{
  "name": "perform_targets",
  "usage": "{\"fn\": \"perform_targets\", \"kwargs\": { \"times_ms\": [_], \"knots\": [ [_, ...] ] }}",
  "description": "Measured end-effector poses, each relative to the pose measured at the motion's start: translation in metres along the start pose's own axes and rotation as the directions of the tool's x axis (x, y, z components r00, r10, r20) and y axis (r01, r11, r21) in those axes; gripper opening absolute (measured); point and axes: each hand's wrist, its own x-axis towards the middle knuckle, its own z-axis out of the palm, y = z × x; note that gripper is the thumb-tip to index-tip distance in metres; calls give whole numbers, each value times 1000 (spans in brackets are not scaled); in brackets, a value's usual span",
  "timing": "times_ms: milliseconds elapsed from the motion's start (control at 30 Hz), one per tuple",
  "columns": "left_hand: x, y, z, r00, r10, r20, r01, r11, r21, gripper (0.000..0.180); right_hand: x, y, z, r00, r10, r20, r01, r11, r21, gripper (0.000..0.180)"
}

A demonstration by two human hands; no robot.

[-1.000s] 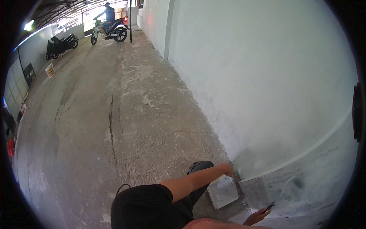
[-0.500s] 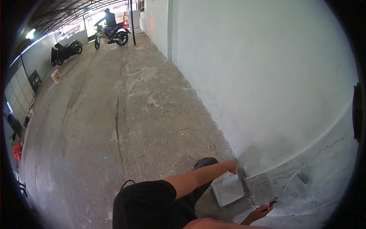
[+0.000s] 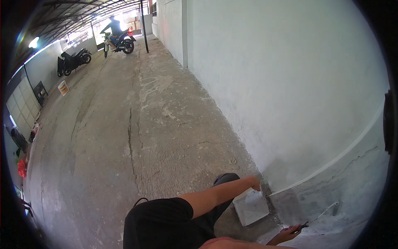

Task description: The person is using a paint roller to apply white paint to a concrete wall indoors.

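My left arm reaches across to a white paint tray [image 3: 251,208] on the floor beside the wall. My left hand [image 3: 255,182] is closed at the tray's far corner, its fingertips partly hidden. Low in the view, my right hand [image 3: 289,235] is wrapped round the dark handle of a small paint roller [image 3: 325,212]. The roller's thin pale rod runs up to the right, its end against the grey lower band of the wall [image 3: 352,182]. A small dark grey patch shows at that end; I cannot tell whether it is the roller head.
The white wall [image 3: 282,83] rises along the right. Cracked concrete floor [image 3: 95,145] stretches away to the left. Farther off are a white bucket [image 3: 63,88], a parked motorbike [image 3: 75,62], a person on another motorbike [image 3: 118,37] and a dark post [image 3: 144,27].
My right hand has moved slightly right and down, and the roller's end has shifted right and lower along the wall. My left hand stays at the tray. The view has shifted a little.
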Motion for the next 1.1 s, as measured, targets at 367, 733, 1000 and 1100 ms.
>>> {"fn": "perform_targets", "kwargs": {
  "times_ms": [367, 733, 1000, 1100],
  "knots": [
    [11, -2, 3, 999, -14, 42, 14, 1000, 0, 62, 2, -2, -1, 992, 129, -12, -128, 989, 67, 39],
    [12, -1, 4, 999, 7, 34, -7, 1000, 21, 59, 6, 21, 0, 998, -41, -39, 43, 997, 63, 36],
    [18, -1, 7, 999, -19, 39, 19, 1000, -8, 57, 0, 5, -1, 998, 70, 2, -70, 997, -11, 37],
    [14, 0, 3, 998, -24, 51, 25, 999, -25, 56, 1, 9, 1, 999, 31, -12, -31, 999, 13, 36]
  ]
}}
